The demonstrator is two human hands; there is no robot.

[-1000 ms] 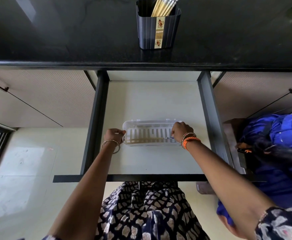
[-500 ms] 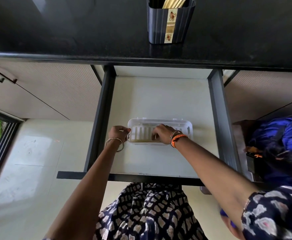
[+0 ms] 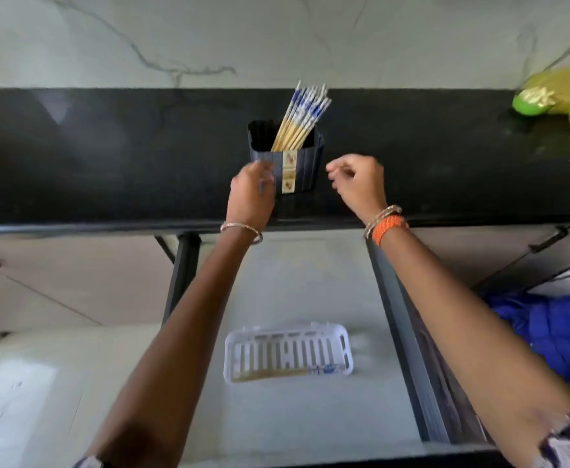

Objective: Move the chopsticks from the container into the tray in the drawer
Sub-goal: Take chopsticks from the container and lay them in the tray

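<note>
A dark ribbed container (image 3: pixel 305 163) stands on the black counter (image 3: pixel 108 157) and holds several bamboo chopsticks (image 3: pixel 302 119) with blue-and-white tops, leaning right. Below it, the open drawer (image 3: pixel 297 285) holds a white slotted tray (image 3: pixel 288 349) with chopsticks (image 3: pixel 276 373) lying along its near side. My left hand (image 3: pixel 251 192) is against the container's left front corner; blur hides whether it grips. My right hand (image 3: pixel 357 182) hovers just right of the container, fingers loosely curled and holding nothing.
A yellow bag with a green part (image 3: pixel 553 96) lies at the counter's far right. Blue cloth (image 3: pixel 546 329) sits right of the drawer. The drawer's dark side rails (image 3: pixel 408 332) flank the tray. A marble wall (image 3: pixel 209 38) rises behind the counter.
Both hands left the tray in the drawer and rose to the container on the counter. The view tilted upward. Chopsticks stay lying in the tray.
</note>
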